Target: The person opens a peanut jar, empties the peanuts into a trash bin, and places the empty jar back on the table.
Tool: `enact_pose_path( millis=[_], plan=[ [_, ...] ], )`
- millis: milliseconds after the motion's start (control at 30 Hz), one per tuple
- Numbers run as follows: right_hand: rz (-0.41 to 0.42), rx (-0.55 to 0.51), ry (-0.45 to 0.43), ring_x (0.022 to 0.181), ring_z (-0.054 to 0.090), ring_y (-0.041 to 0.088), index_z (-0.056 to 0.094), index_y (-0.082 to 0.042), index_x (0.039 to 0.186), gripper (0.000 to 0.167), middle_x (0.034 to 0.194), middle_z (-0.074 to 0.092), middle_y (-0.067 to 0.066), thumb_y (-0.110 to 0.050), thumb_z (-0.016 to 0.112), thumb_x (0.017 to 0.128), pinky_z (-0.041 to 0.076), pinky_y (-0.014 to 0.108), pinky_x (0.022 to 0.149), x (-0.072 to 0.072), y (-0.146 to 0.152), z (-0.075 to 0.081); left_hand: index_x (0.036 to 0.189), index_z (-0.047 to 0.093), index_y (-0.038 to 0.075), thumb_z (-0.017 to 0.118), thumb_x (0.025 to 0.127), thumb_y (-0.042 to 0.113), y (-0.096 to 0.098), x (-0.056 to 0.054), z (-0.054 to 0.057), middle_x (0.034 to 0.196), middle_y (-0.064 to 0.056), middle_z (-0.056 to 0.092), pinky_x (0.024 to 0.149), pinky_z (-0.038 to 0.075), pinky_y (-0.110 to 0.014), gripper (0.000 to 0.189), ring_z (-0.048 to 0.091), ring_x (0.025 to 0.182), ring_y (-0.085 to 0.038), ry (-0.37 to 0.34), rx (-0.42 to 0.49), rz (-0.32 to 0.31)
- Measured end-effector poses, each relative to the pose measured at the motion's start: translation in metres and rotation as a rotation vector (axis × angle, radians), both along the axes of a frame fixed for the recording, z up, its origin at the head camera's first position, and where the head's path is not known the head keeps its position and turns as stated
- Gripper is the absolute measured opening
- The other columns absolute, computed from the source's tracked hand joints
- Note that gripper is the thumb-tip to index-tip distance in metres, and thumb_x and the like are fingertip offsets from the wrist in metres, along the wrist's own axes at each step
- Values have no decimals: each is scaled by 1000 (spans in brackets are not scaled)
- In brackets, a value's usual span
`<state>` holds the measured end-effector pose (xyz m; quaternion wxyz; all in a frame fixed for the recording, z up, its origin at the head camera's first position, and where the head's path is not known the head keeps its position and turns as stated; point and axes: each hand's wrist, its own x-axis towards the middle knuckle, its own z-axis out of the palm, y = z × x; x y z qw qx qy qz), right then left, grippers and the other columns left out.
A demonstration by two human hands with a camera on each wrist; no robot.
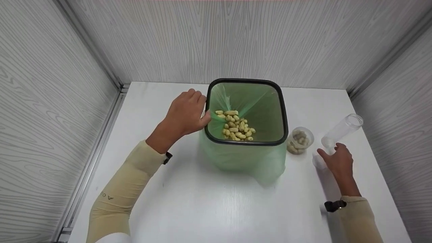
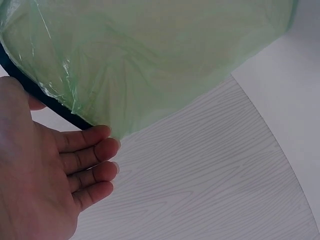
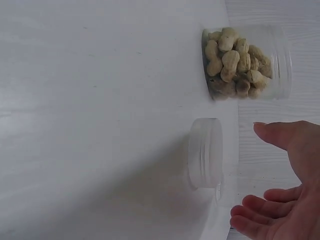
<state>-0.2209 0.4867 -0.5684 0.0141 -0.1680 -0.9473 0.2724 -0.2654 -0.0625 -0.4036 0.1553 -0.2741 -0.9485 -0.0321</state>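
A bin (image 1: 247, 143) with a black square rim is lined with a thin green plastic bag (image 1: 243, 162) that hangs down its outside. Peanuts in their shells (image 1: 236, 126) lie inside. My left hand (image 1: 187, 111) grips the rim's left side, thumb over the edge; in the left wrist view the fingers curl against the bagged wall. At the right, my right hand (image 1: 339, 162) is spread, holding nothing, just above a whitish round lid (image 3: 206, 152). Beyond that hand is a tall clear jar (image 1: 342, 129). A short clear jar (image 3: 247, 62) holding peanuts stands between bin and hand.
The white table (image 1: 216, 209) is enclosed by grey wood-grained panels (image 1: 209, 40) at the back and both sides. Metal framing (image 1: 91, 145) runs along the left edge. Tiny brown specks (image 3: 140, 53) lie on the tabletop.
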Motion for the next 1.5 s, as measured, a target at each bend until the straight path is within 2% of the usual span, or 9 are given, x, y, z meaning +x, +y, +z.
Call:
enact_pose_path(
  millis=[267, 533, 667, 867, 1133, 1267, 1500],
  plan=[
    [179, -63, 93, 134, 51, 52, 42, 13, 148, 76, 145, 52, 37, -31, 75, 95, 43, 64, 108, 3, -8, -10, 102, 65, -4, 49, 100, 31, -2, 1, -4, 93, -18, 64, 83, 52, -46, 39, 57, 86, -33, 65, 16, -5],
    [249, -154, 40, 144, 41, 54, 32, 9, 155, 97, 155, 43, 35, -36, 84, 87, 36, 67, 115, -4, -14, -23, 106, 65, -4, 47, 100, 34, -1, 1, -2, 98, -17, 65, 87, 53, -46, 43, 59, 91, -34, 23, 2, 4],
    [255, -185, 37, 145, 40, 53, 30, 9, 156, 104, 157, 40, 35, -38, 87, 84, 35, 67, 116, -10, -20, -27, 106, 64, -4, 47, 100, 34, 0, 1, -1, 97, -17, 64, 86, 52, -46, 42, 58, 90, -34, 14, -4, 4],
    [254, -220, 46, 145, 39, 52, 31, 8, 156, 104, 156, 40, 34, -37, 89, 82, 33, 66, 119, -20, -28, -31, 107, 65, -5, 47, 100, 33, 1, 1, -1, 99, -19, 65, 87, 52, -47, 42, 58, 91, -34, 12, 13, -2],
    [253, -323, 72, 151, 38, 47, 31, 5, 158, 111, 159, 42, 29, -40, 92, 77, 31, 61, 123, -29, -34, -46, 113, 64, -5, 46, 101, 33, 2, 2, -2, 105, -19, 65, 91, 51, -47, 44, 57, 95, -35, -36, 25, 22],
    [240, -386, 71, 150, 39, 43, 31, 3, 158, 111, 157, 45, 26, -37, 93, 76, 31, 59, 123, -30, -39, -47, 114, 64, -5, 46, 101, 33, 3, 3, -2, 105, -20, 65, 92, 50, -48, 44, 57, 96, -35, -46, 33, 27],
    [205, -385, 19, 147, 40, 41, 27, 1, 160, 111, 157, 43, 26, -34, 92, 77, 31, 57, 123, -35, -45, -45, 115, 64, -6, 45, 102, 34, 3, 3, -2, 106, -19, 65, 94, 50, -47, 46, 58, 97, -35, -56, 29, 32]
  ],
)
